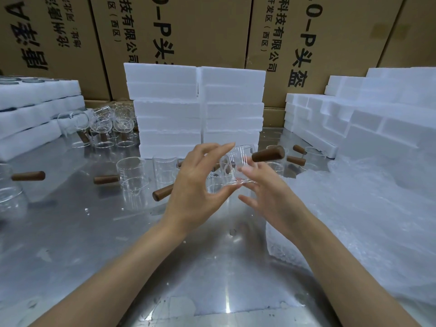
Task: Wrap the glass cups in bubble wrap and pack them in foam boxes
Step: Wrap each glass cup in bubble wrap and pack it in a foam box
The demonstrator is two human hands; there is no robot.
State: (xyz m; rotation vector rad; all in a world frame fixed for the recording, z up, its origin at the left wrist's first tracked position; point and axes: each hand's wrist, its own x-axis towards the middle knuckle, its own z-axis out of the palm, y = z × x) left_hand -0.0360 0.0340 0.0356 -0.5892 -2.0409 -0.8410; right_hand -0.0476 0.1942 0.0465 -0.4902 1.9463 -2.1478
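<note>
A clear glass cup (pixel 237 165) with a brown wooden handle (pixel 267 154) is held in the air above the steel table (pixel 106 232). My left hand (pixel 198 185) pinches it, with the index finger on the rim and the thumb under the base. My right hand (pixel 266 192) touches the cup's base and right side with spread fingers. Sheets of bubble wrap (pixel 354 208) lie piled on the right of the table. Two stacks of white foam boxes (pixel 195 109) stand behind the cup.
Several more handled glass cups (pixel 132 173) stand on the table left of my hands and at the back left (pixel 103 126). Foam trays (pixel 35 109) are stacked at far left, foam pieces (pixel 365 114) at right. Cardboard cartons (pixel 188 31) wall the back.
</note>
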